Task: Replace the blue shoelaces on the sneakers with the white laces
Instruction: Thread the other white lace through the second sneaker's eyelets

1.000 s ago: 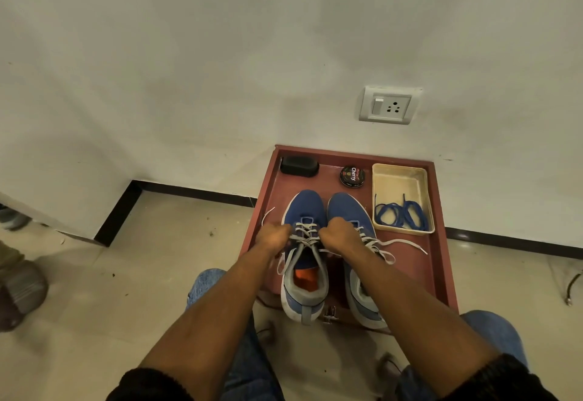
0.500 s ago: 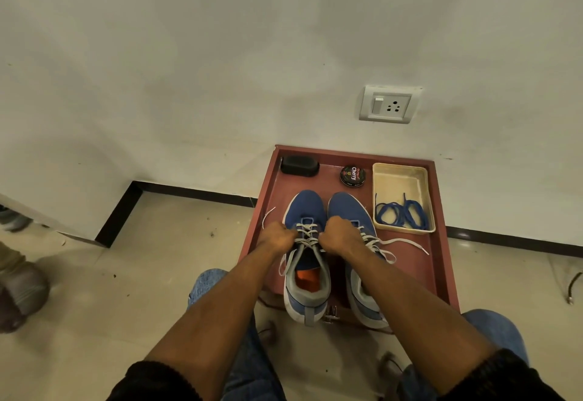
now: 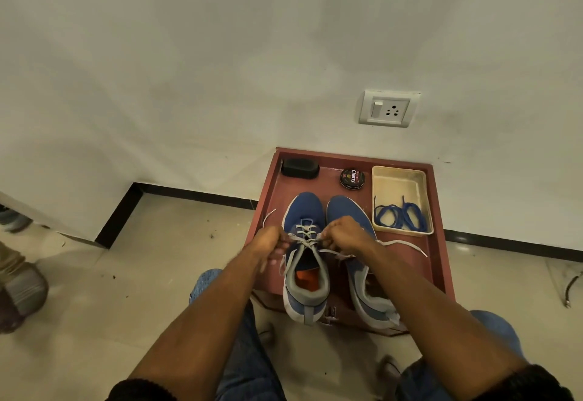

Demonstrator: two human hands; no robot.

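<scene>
Lacing step: my left hand [image 3: 268, 243] and right hand [image 3: 345, 235] each pinch an end of the white lace [image 3: 305, 236], threaded across the left sneaker [image 3: 304, 262] between them. Judging by that, I'm tightening near the top eyelets; next move needs an even pull, then a knot. Right sneaker [image 3: 356, 274] lies under my right forearm, mostly hidden; its lace [image 3: 407, 244] trails out to the right. Blue laces [image 3: 400, 216] sit in the cream tray [image 3: 398, 176], beyond my right hand. Fingertips are blurred, so exact grip is unclear.
</scene>
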